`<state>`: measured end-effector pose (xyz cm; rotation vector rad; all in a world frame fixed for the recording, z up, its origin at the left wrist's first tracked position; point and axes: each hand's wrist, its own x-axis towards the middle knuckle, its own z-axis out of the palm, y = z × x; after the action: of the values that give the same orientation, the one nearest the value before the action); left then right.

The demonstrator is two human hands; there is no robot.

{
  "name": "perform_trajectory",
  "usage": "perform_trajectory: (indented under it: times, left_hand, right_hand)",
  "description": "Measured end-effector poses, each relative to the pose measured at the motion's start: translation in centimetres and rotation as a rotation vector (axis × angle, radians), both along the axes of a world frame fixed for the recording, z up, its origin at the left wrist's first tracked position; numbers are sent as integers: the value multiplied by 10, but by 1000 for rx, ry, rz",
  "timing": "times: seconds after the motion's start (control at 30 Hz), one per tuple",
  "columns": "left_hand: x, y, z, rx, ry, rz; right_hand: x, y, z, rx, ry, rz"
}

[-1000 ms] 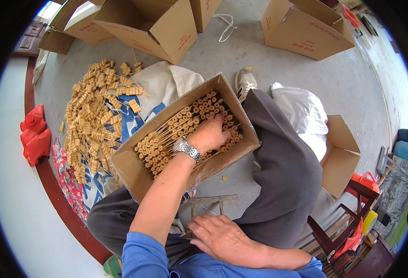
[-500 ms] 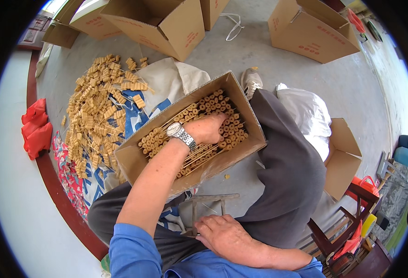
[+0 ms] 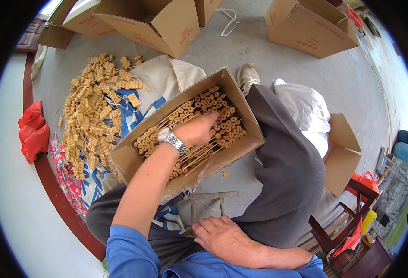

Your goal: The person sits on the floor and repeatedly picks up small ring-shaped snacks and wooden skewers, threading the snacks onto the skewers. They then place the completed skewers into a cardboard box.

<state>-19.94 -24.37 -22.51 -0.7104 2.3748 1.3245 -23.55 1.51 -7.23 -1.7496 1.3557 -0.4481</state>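
My left hand (image 3: 196, 130), with a metal-banded wristwatch on its wrist, reaches into an open cardboard box (image 3: 137, 170). Its bent fingers touch the tightly packed skewers of tan, ring-ended food pieces (image 3: 225, 129); the fingertips are partly hidden, so I cannot tell if they grip one. The skewers stand in rows, with thin sticks (image 3: 199, 157) showing along the near side. The box sits tilted between my knees. My right hand (image 3: 222, 236) lies palm down by my lap, fingers loosely extended beside a small wooden frame (image 3: 208, 196), holding nothing that I can see.
A heap of similar skewers (image 3: 93, 111) lies on cloth sheets to the left. Open cardboard boxes (image 3: 144, 23) stand at the back, another (image 3: 313, 28) at the far right. A white plastic bag (image 3: 301, 109) and dark wooden furniture (image 3: 338, 227) are on the right.
My left hand has shifted slightly left within the box. The whole view has moved a little, while my right hand stays resting in the same place.
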Motion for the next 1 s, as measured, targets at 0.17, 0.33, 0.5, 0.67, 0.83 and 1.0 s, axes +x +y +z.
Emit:
perform_trajectory:
  times: [0.17,0.33,0.5,0.67,0.83,1.0]
  left_hand:
    - [4,-6,-10,-58,100,-3]
    - [3,-5,-4,-38,121,38]
    - [1,-1,2,-150,128,-40]
    - [-6,5,8,-198,-36,-63]
    - [-12,6,8,-187,-64,-10]
    - [-22,11,25,-173,-203,-60]
  right_hand:
    - [-1,-1,2,65,30,53]
    - [0,-2,1,10,18,21]
    - [3,-1,-1,-1,31,31]
    - [3,-1,-1,-14,68,52]
    - [0,1,1,91,108,128]
    - [3,5,-3,-10,106,61]
